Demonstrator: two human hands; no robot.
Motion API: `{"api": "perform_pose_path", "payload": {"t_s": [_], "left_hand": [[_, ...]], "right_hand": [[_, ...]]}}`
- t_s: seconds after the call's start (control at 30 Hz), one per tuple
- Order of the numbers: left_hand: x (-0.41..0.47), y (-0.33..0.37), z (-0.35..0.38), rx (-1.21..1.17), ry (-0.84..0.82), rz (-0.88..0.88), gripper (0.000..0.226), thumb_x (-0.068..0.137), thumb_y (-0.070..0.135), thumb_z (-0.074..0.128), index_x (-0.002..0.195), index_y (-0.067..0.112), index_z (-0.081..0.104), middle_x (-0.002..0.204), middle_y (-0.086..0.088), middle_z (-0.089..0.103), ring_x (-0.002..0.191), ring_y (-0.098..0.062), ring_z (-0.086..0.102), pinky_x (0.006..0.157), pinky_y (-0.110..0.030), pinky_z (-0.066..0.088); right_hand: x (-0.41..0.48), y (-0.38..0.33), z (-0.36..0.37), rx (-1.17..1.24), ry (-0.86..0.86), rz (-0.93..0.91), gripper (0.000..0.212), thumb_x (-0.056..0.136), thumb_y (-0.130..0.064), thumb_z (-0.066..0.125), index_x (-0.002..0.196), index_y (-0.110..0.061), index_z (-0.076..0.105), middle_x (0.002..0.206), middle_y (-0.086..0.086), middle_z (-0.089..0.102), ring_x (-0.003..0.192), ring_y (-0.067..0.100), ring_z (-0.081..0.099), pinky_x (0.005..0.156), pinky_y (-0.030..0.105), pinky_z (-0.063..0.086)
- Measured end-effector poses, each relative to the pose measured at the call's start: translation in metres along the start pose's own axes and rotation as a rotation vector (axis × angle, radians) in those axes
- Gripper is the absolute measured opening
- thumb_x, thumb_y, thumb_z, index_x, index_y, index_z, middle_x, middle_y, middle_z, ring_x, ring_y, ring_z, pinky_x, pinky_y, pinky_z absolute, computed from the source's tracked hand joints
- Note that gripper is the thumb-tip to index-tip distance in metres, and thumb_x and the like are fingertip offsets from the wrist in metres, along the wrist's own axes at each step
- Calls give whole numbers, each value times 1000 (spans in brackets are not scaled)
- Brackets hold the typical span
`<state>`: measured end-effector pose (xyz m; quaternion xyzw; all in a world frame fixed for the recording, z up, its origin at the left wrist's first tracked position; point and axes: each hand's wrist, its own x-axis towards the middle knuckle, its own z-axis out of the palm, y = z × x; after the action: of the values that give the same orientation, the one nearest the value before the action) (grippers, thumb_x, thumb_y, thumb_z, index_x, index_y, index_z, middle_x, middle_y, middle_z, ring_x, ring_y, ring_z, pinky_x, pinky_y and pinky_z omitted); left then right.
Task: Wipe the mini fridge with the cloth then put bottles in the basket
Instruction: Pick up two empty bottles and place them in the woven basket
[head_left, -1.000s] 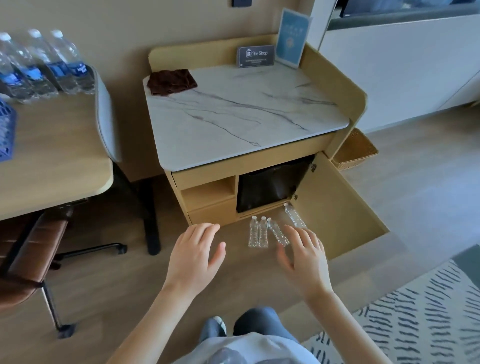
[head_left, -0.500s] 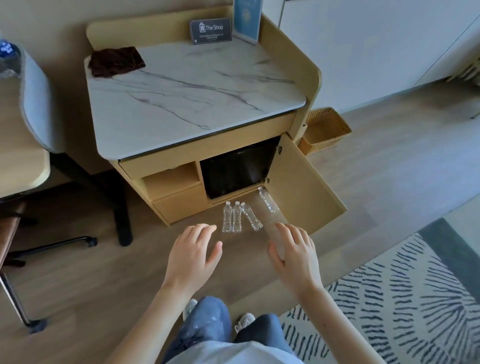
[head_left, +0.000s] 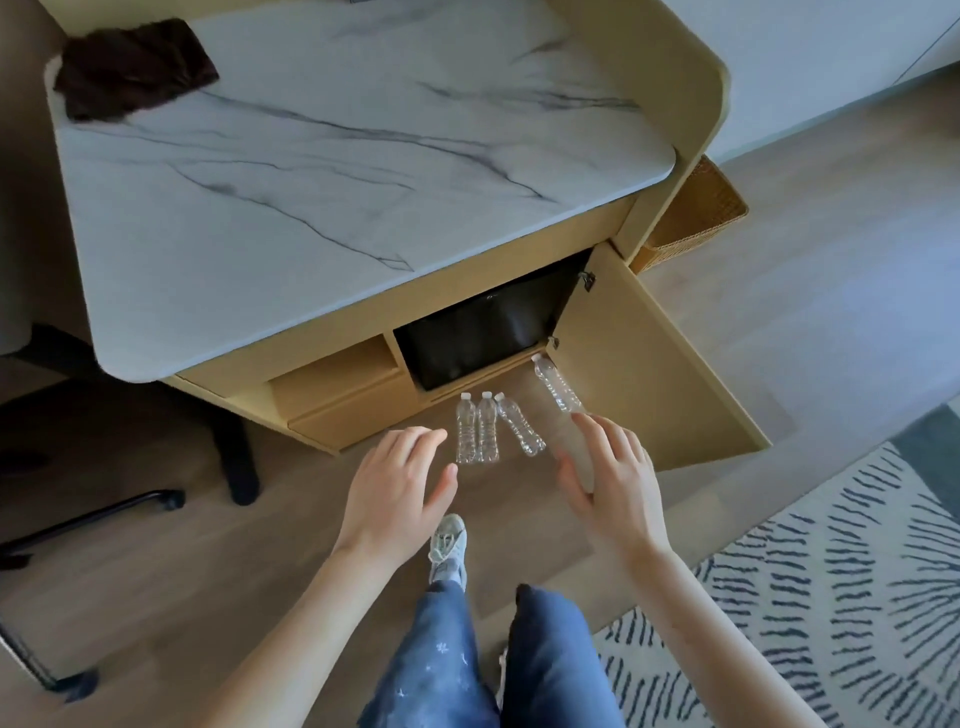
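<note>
Cloth (head_left: 132, 70): dark brown, crumpled, on rear-left corner of marble top (head_left: 337, 182).
Left hand (head_left: 397, 499): fingers straight, spread, holding nothing, just left of bottles.
Bottles (head_left: 485, 428): clear, white caps, lying on wood floor (head_left: 156, 571) before black fridge (head_left: 488, 338); three grouped, fourth bottle (head_left: 557, 384) apart at right, by open door (head_left: 649, 374).
Right hand (head_left: 613, 483): fingers extended, empty, tips near fourth bottle's base; contact cannot be determined.
Basket (head_left: 696, 218): wicker, on floor behind cabinet's right side.
Patterned rug (head_left: 831, 597): lower right.

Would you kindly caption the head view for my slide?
Open left hand and right hand hover near four clear plastic bottles before the black mini fridge.
</note>
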<state>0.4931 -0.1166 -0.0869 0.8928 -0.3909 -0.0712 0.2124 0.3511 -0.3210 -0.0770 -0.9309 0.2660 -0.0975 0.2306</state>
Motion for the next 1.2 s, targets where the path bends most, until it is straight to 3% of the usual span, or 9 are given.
{"api": "perform_pose_path", "payload": {"t_s": [0.13,0.3,0.53,0.7,0.77,0.87,0.97,1.1,1.2], "left_hand": [[55,-59,72,2,-52,50,46,95,37,43,118,6,67,112,-5,68,103,-23,64,84,-37,56],[96,-145,211,47,-89,73,48,94,39,42,118,6,67,112,-5,68,104,-24,65,82,-39,58],[125,-266,463,238,-82,57,51,89,45,38,112,15,72,104,2,72,95,-20,70,74,-33,59],[130,-341,604,217,-90,31,38,91,36,52,114,11,71,107,-1,72,95,-23,69,77,-35,57],[133,-361,633,187,-107,-1,36,89,32,64,116,9,69,111,-3,71,99,-26,69,80,-38,57],[143,-375,650,165,-78,-25,40,89,34,60,119,9,67,113,-3,70,101,-26,67,85,-40,55],[152,-377,659,33,-113,-147,49,95,41,53,134,13,57,128,-1,62,117,-23,58,95,-39,48],[157,-366,683,-345,-245,-447,68,93,59,49,147,19,37,139,3,50,125,-17,50,103,-36,45],[157,-357,701,-409,-315,-533,74,89,64,51,144,18,34,133,1,53,116,-18,55,97,-40,50]], "right_hand": [[53,28,82,15,-9,44,47,92,-32,50,131,-8,61,128,9,64,117,31,58,101,42,46],[102,96,225,21,-3,-7,38,94,-24,63,130,-12,58,127,7,63,113,30,59,96,43,50],[132,237,476,-29,-99,-102,51,94,-37,44,128,-4,62,124,13,65,102,37,64,83,44,55],[128,314,613,-85,-193,-133,51,94,-37,43,125,-3,65,124,13,67,109,38,65,89,46,55],[127,332,644,-120,-216,-169,50,95,-36,42,124,-2,64,125,14,66,111,37,64,90,45,54],[135,347,665,-109,-189,-182,51,96,-37,42,125,-1,63,123,14,67,110,36,65,90,44,55],[141,353,675,-38,-178,-115,50,97,-38,46,130,-3,58,129,13,64,116,36,63,92,41,53],[139,357,691,33,-346,45,71,97,-54,46,154,-15,29,153,5,42,137,26,47,103,35,46],[132,359,706,49,-378,141,81,92,-65,43,156,-23,17,156,7,35,136,26,48,98,36,50]]}}
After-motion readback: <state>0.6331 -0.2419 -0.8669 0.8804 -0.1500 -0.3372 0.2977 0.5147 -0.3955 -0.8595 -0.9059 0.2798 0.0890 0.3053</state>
